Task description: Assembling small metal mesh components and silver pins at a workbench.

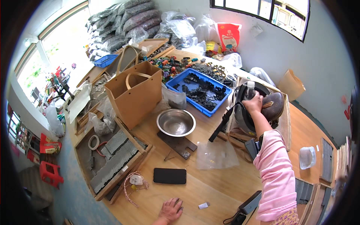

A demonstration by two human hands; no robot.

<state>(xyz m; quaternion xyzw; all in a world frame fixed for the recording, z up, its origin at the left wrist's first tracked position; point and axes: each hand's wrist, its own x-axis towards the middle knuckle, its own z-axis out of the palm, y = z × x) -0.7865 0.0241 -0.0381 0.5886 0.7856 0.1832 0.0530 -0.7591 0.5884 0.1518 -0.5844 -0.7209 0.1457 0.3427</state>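
My right hand (255, 104), in a pink sleeve, reaches to the far right of the table. Its fingers are wrapped around a clear plastic bottle (250, 89) with a whitish cap. The bottle stands upright among a black rounded helmet-like thing (243, 118) and a brown pouch-like bag (273, 106); its lower part is hidden. My left hand (170, 210) lies flat on the wooden table near the front edge, holding nothing. A black phone (169, 176) lies just beyond it. To its right is a small white piece (203, 205).
A steel bowl (176, 122) stands mid-table beside a brown paper bag (134, 93). Behind it is a blue tray (198, 106) of black pieces. A wooden tray (98, 193) with grey strips sits left, near a corded white plug (135, 179). A clear plastic bag (216, 154) lies flat.
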